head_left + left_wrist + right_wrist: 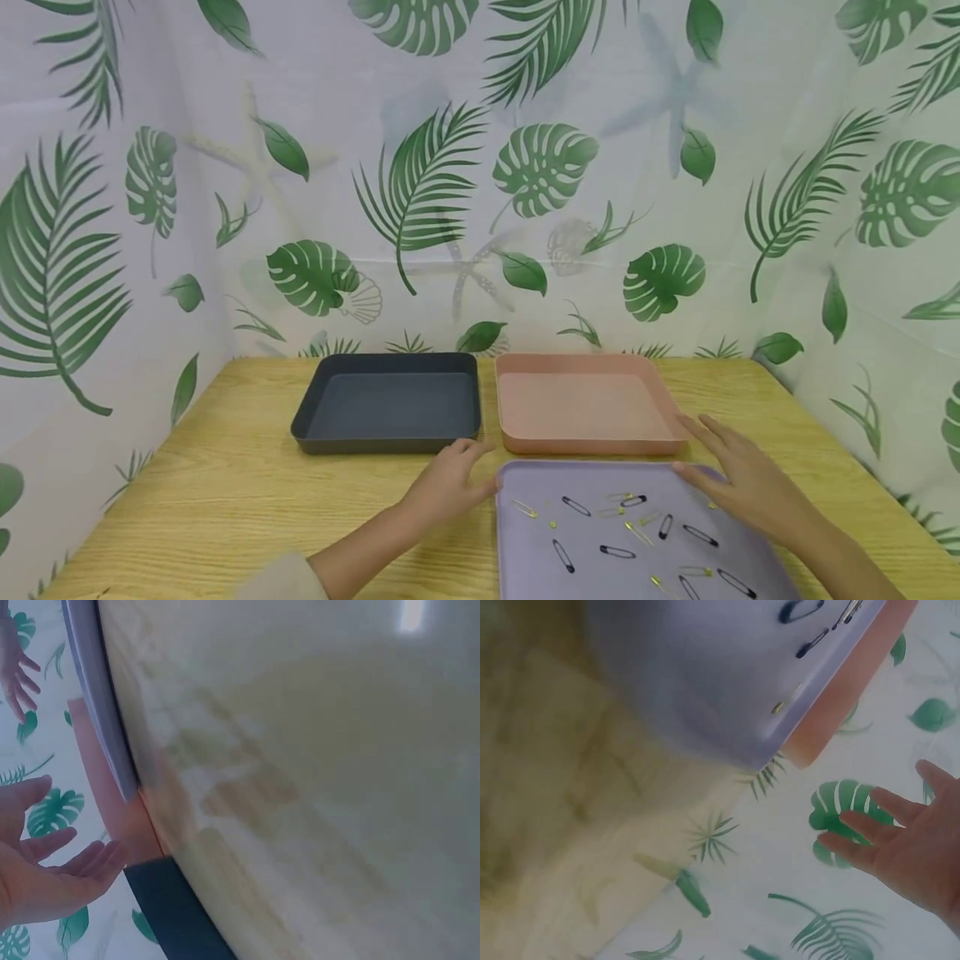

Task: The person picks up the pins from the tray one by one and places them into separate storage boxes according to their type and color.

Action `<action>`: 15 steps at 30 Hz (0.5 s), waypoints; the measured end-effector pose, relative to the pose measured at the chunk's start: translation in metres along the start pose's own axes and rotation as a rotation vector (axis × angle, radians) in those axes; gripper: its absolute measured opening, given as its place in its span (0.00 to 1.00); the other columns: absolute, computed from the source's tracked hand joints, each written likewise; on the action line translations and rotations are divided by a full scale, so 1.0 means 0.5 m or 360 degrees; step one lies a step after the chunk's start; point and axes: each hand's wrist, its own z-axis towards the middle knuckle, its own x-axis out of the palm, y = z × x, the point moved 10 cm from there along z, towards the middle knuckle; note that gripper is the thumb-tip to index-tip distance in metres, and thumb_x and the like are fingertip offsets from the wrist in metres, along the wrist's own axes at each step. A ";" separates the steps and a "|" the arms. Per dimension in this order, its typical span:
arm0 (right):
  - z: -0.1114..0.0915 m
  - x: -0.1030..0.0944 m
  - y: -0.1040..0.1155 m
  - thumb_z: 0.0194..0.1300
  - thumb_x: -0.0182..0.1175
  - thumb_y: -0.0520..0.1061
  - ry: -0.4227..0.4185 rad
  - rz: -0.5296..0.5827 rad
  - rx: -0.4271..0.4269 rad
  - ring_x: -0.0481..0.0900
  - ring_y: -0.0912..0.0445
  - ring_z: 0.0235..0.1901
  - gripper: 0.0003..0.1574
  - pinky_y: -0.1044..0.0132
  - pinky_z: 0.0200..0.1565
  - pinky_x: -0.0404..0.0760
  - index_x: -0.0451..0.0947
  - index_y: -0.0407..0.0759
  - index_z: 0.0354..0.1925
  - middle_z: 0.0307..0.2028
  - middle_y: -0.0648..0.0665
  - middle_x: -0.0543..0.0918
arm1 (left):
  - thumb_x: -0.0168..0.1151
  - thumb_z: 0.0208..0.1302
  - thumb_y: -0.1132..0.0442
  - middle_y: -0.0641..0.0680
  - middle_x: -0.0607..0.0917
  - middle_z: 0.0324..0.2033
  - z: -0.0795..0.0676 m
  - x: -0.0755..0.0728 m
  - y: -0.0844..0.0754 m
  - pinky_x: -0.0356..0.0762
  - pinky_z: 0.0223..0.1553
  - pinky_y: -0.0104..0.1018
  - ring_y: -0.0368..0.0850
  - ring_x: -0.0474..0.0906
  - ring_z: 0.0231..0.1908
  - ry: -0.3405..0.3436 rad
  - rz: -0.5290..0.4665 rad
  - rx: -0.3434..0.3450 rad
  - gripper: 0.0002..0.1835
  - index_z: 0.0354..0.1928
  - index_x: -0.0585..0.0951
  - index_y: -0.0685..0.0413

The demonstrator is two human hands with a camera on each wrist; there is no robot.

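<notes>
A lavender tray (592,575) lies at the front of the table, with several black safety pins (618,552) and gold safety pins (639,533) scattered over it. My left hand (448,483) is beside the tray's back left corner, thumb right at the rim, fingers relaxed and holding nothing. Across the tray, my right hand (742,479) hovers over the back right corner with fingers spread and nothing in them. Both wrist views show the same: the left hand (52,862) has loosely bent fingers, and the right hand (907,832) has its fingers apart.
Behind the lavender tray stand a dark blue-grey tray (390,404) on the left and a pink tray (581,404) on the right, with a narrow gap between them. All rest on a wood-grain table (187,500). A leaf-patterned cloth (450,167) rises behind and at both sides.
</notes>
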 end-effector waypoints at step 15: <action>-0.080 0.040 -0.157 0.67 0.52 0.43 0.0571 0.0876 0.0586 0.77 0.44 0.38 0.33 0.53 0.33 0.79 0.55 0.19 0.58 0.43 0.28 0.74 | 0.66 0.48 0.77 0.58 0.72 0.36 -0.047 0.079 0.042 0.80 0.25 0.41 0.48 0.75 0.30 0.0161 -0.1135 -0.0663 0.32 0.57 0.65 0.71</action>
